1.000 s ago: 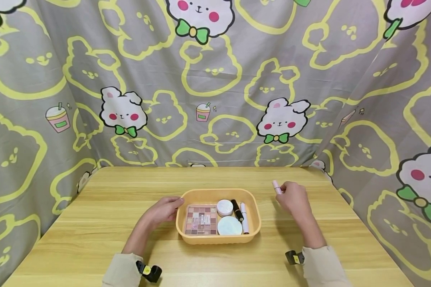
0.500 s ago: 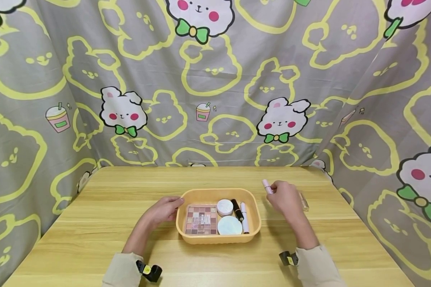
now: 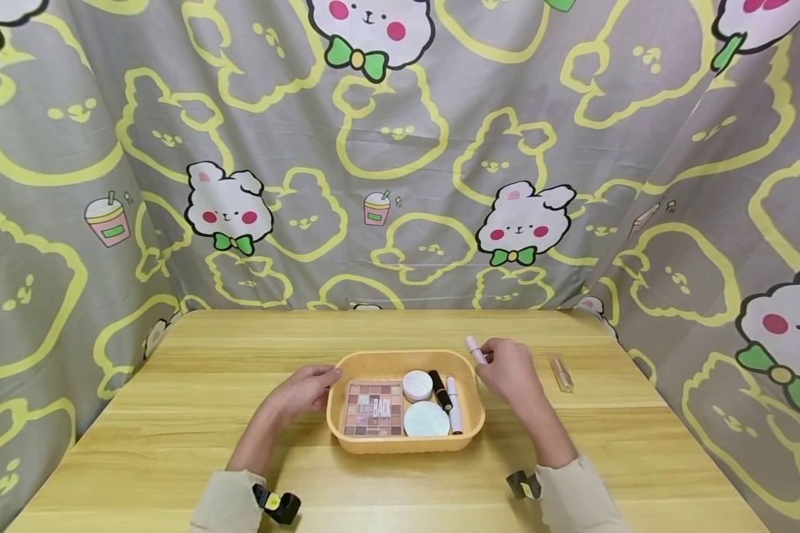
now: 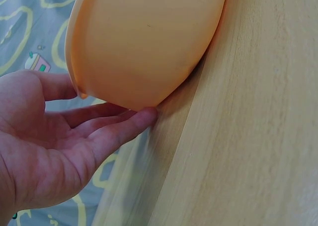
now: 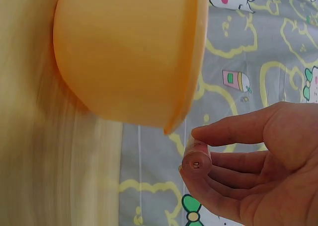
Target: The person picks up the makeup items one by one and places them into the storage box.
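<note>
A yellow-orange plastic basket (image 3: 407, 446) sits on the wooden table. At its left end my left hand (image 3: 304, 389) holds on, thumb at the rim and fingers against the lower outer wall. My right hand (image 3: 509, 368) pinches a pale pink lip gloss tube (image 3: 475, 349) between thumb and fingers, just outside the basket's right rim. In the right wrist view the tube's round end (image 5: 196, 164) bears "01". Inside the basket lie an eyeshadow palette (image 3: 373, 409), a small round jar (image 3: 417, 386), a round compact (image 3: 427, 420), a black lipstick tube (image 3: 441, 391) and a pale lilac tube (image 3: 454, 407).
A small clear and pinkish tube (image 3: 561, 374) lies on the table (image 3: 173, 414) to the right of my right hand. Grey curtains (image 3: 413, 148) with cartoon rabbits hang behind the table and along both sides.
My right hand has moved left with the lip gloss tube, up to the basket's right rim. The clear tube on the table has come into sight behind it. My left hand keeps its place.
</note>
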Demonstrator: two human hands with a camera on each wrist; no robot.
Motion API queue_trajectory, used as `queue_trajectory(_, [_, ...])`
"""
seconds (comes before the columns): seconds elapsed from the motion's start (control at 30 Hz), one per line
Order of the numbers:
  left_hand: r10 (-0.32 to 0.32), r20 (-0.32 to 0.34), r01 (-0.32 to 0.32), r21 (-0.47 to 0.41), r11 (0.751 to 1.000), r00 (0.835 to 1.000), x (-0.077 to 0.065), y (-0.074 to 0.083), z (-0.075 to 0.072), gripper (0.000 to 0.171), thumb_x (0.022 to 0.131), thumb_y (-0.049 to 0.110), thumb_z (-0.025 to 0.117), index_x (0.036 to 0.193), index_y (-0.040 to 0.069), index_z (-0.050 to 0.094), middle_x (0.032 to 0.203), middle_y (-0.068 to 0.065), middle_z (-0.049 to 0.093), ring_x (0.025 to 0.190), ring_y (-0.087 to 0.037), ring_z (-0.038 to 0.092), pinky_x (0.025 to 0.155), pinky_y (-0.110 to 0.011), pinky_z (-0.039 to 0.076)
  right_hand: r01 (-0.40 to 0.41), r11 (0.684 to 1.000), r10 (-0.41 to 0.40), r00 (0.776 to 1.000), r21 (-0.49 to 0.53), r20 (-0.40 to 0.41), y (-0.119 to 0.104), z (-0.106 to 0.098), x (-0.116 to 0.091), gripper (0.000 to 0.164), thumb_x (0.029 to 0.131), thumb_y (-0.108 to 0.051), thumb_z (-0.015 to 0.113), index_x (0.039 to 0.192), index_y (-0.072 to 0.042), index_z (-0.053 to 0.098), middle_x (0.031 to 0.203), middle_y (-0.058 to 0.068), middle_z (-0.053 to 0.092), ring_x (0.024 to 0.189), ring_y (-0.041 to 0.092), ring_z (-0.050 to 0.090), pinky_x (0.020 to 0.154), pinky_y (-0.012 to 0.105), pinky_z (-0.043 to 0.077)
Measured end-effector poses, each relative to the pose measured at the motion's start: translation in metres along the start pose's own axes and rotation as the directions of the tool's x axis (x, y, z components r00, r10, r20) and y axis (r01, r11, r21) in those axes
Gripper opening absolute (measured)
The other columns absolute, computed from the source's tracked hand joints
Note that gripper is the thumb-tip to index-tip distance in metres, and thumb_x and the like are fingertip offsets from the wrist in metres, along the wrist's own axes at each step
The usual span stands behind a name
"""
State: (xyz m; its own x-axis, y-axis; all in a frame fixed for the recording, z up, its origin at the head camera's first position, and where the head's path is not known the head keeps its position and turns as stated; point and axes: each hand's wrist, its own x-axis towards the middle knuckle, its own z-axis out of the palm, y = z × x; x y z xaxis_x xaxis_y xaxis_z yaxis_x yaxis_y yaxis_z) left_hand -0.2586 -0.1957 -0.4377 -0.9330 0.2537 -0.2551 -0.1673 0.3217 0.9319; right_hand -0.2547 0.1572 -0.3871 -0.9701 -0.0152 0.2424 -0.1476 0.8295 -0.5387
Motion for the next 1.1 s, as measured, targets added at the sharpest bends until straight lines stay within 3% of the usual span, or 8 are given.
queue_trajectory(0.67, [0.002,-0.002,-0.002,-0.009,1.000,1.000,0.001,0.000,0.001,0.058,0.109,0.028,0.044,0.149,-0.013,0.037,0.143,-0.029,0.054,0.132,-0.040,0.056,0.101,-0.047,0.054,0.081,0.994,-0.085,0.995,0.069,0.051,-0.026,0.023,-0.008,0.019,0.084,-0.003,0.075,0.102,0.000,0.076,0.081,0.008,0.073,0.070,0.016,0.063,0.058,0.027,0.052])
queue_trajectory(1.1, [0.013,-0.001,-0.013,-0.016,1.000,1.000,0.002,-0.001,0.000,0.054,0.109,0.026,0.043,0.146,-0.013,0.042,0.139,-0.028,0.058,0.128,-0.037,0.059,0.098,-0.045,0.056,0.083,0.991,-0.097,0.986,0.108,0.136,-0.040,0.039,-0.017,0.008,0.083,0.001,0.075,0.091,-0.001,0.074,0.076,0.005,0.069,0.066,0.014,0.059,0.056,0.026,0.050])
